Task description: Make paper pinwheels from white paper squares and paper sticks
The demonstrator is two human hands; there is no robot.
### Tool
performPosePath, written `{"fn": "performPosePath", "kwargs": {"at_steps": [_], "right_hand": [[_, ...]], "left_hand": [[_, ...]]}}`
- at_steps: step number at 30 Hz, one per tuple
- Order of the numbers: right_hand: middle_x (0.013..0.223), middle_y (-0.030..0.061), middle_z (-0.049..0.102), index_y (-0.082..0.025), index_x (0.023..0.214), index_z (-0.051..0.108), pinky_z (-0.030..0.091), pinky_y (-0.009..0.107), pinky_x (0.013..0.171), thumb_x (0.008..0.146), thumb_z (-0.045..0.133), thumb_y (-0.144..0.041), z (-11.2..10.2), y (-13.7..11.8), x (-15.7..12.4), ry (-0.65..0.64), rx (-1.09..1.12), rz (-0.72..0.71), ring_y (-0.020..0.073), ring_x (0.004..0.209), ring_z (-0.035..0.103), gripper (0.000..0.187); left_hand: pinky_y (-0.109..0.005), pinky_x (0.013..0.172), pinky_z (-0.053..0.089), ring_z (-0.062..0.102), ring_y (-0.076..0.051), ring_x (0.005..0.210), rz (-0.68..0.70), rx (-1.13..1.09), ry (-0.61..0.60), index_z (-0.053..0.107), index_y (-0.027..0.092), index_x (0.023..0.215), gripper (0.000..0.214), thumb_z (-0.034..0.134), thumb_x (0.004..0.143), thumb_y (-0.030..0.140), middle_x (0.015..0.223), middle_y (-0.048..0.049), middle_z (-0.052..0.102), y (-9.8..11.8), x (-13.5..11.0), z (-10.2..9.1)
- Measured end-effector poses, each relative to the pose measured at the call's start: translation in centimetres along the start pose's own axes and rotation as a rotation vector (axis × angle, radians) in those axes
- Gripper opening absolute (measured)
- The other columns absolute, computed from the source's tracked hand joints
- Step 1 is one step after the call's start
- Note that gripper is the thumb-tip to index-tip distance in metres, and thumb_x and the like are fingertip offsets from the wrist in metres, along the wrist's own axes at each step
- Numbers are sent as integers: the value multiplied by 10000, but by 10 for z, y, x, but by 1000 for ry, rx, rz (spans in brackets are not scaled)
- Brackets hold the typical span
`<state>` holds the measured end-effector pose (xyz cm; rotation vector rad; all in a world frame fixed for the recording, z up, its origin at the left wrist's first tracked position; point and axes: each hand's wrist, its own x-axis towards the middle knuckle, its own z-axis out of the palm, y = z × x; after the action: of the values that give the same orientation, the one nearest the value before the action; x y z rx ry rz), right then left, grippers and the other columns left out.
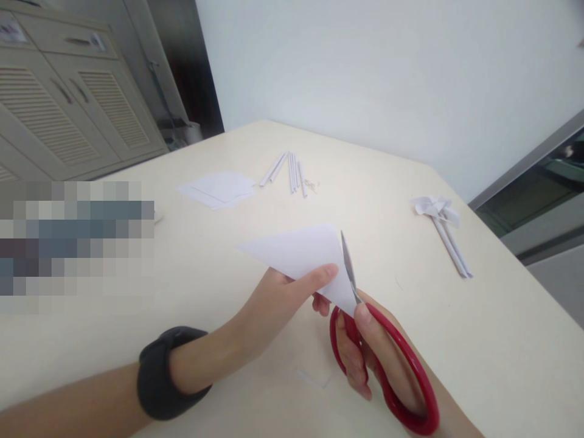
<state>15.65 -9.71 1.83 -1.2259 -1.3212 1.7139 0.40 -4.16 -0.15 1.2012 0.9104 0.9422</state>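
Note:
A white sheet of paper (301, 246), folded to a triangle by its look, is pinched in my left hand (292, 292), thumb on top and fingers underneath. My right hand (360, 347) grips a pair of red-handled scissors (413, 371), fingers through the loops. The blades stand at the paper's right edge, one of them visible above it; the other is mostly hidden. Beneath my hands a thin paper strip (314, 378) lies on the table.
The pale table (214, 255) bears a stack of paper sheets (219, 190), several rolled paper sticks (294, 172) and small tan bits (311, 184). Paper pinwheels on sticks (444, 228) lie at the right. A white wall (365, 73) stands behind; a blurred-out patch covers the left.

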Motion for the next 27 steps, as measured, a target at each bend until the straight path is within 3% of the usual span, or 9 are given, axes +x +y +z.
{"fn": "performPosePath", "kwargs": {"at_steps": [7,18,27], "right_hand": [[546,-50,372,-205,893,449,320,252,508,915,299,-527,0,12,4,-49,-3,-107,94,485,346,357],[627,-40,415,-219,794,321,279,240,479,874,378,-557,-2,-5,-2,-88,-9,-22,83,520,343,352],[534,-63,387,-226,882,417,306,225,458,895,347,-536,-2,12,3,-34,-85,-101,77,436,323,319]], "left_hand": [[-222,551,424,494,-102,535,40,7,35,549,172,641,253,548,845,320,553,32,519,1,-5,0],[-203,511,446,501,-95,502,81,22,83,547,176,610,255,586,813,325,530,38,523,2,-10,2],[-178,501,444,496,-76,498,76,-41,67,557,177,632,217,590,816,287,549,49,537,2,-8,2]]}}
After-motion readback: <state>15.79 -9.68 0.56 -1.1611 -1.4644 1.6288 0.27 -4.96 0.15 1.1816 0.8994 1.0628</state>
